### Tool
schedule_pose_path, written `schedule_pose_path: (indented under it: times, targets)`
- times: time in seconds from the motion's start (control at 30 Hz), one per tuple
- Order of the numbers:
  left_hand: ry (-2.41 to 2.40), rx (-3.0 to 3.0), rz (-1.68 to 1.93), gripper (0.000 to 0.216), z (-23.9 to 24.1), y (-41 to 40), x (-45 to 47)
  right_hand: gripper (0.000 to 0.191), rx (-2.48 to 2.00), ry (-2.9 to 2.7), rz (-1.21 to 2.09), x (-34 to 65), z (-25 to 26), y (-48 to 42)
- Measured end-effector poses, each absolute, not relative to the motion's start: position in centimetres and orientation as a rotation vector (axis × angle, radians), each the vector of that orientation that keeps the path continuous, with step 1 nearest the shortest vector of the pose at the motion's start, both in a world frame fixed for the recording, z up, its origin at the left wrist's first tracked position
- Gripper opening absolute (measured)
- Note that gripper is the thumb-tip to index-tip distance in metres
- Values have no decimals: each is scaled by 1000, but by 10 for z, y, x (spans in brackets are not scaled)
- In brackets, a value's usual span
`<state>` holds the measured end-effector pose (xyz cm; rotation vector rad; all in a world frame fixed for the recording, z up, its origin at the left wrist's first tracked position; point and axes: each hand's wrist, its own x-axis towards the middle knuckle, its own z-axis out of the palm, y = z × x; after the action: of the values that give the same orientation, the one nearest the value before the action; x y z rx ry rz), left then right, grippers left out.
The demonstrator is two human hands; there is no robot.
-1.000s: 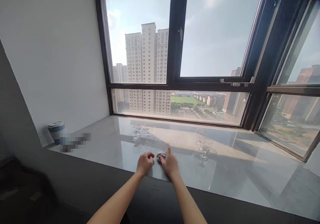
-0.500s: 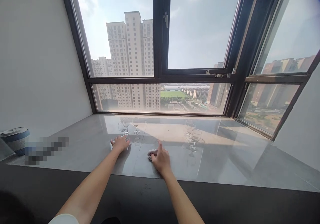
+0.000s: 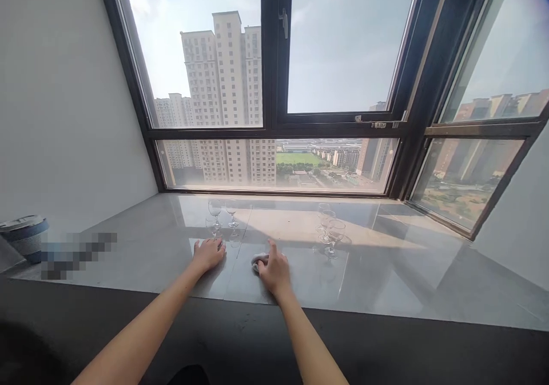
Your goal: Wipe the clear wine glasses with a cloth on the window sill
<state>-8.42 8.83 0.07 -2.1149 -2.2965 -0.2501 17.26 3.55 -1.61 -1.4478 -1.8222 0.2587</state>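
Observation:
My left hand (image 3: 209, 254) is low over the sill with its fingers around the foot of a small stemmed glass (image 3: 213, 225); the hand hides the glass's lower part. Just behind it, two more stemmed glasses (image 3: 232, 210) stand upright. My right hand (image 3: 275, 270) grips a bunched grey cloth (image 3: 259, 261) against the sill, its index finger pointing forward. To its right stands a cluster of three clear stemmed glasses (image 3: 336, 233), overlapping one another in view.
The glossy grey tiled windowsill (image 3: 386, 282) ends at a front edge close to my forearms. Dark-framed windows (image 3: 274, 132) rise behind it. At the far left stands a blue and grey bucket-like container (image 3: 28, 239), beside a blurred-out patch.
My left hand has shifted slightly right, and the glass at its fingers has moved right with it, closer in front of the other two. My right hand and cloth have hardly moved.

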Motion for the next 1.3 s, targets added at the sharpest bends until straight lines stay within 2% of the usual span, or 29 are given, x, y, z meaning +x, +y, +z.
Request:
schedule_pose_path:
  times: [0.33,0.67,0.83,0.93,1.0,1.17,1.3]
  targets:
    - [-2118,-2104,-465,44,-17,-9,-61,54,-1471,-1836,256,173,-15,33]
    - [-1964,-1963,-742,38,-15,-27,-62,55,-1488,-1838,241,174,-17,33]
    - [-2195,-1650,-811,30,-10,-23,-69,53,-1454,-1832,223,173,-18,33]
    - [-2332,-1541,-812,46,-4,-9,-68,52,-1463,-1814,208,173,-17,34]
    - [-2344,-1598,-771,46,-3,0,-64,53,-1484,-1779,141,173,-14,32]
    - [-2316,-1751,-742,28,-4,4,-51,62,-1657,-1681,-71,173,-3,24]
    - [-2327,-1777,-761,23,-3,-4,-46,74,-1735,-1785,-10,170,-1,19]
